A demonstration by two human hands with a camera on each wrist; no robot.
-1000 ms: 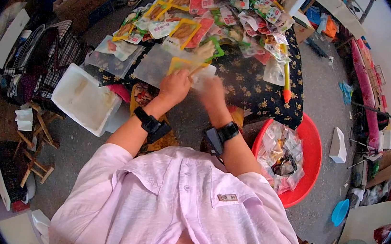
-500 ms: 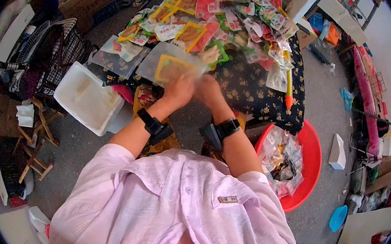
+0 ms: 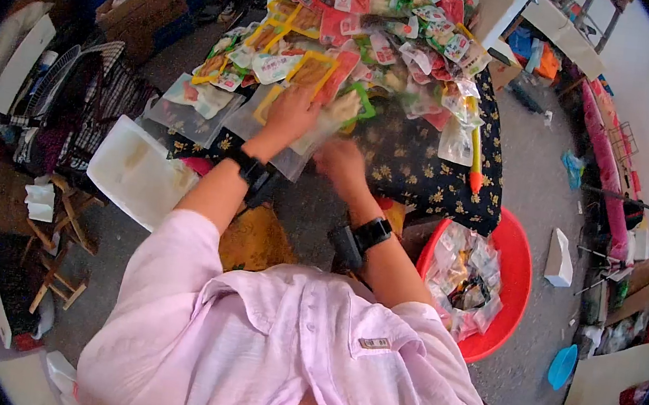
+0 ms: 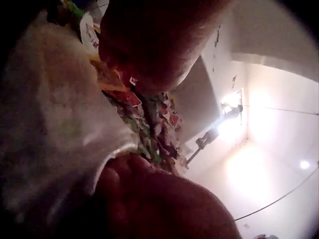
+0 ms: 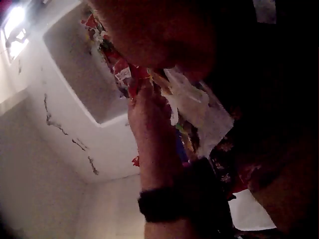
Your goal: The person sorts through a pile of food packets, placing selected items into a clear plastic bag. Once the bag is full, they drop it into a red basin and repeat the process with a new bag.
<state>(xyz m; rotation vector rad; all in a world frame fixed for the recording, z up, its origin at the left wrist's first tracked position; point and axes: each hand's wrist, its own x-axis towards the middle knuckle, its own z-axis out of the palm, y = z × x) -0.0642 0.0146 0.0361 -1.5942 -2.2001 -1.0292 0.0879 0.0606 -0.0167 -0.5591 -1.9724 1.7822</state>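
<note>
A clear plastic bag [image 3: 308, 138] hangs over the front edge of the table, with a yellow-edged food packet [image 3: 266, 105] showing under the film. My left hand [image 3: 293, 115] reaches across the bag, fingers stretched toward another yellow-edged packet [image 3: 312, 70] at the near side of the pile. Its fingertips are partly hidden from above. My right hand [image 3: 339, 164] stays low by the bag's right edge with curled fingers; in the left wrist view the right fingers [image 4: 110, 177] pinch that edge. A green-edged packet [image 3: 364, 103] lies just beyond the hands.
A heap of sealed food packets [image 3: 407, 36] covers the back of the table, on a dark flowered cloth [image 3: 423, 178]. Another clear bag [image 3: 190, 117] lies to the left. A white tub [image 3: 132, 169] stands lower left, a red basin [image 3: 520, 281] with packets lower right.
My left hand has left the right hand and moved forward and left toward the pile. The clear bag, earlier raised between both hands, now hangs lower at the table edge.
</note>
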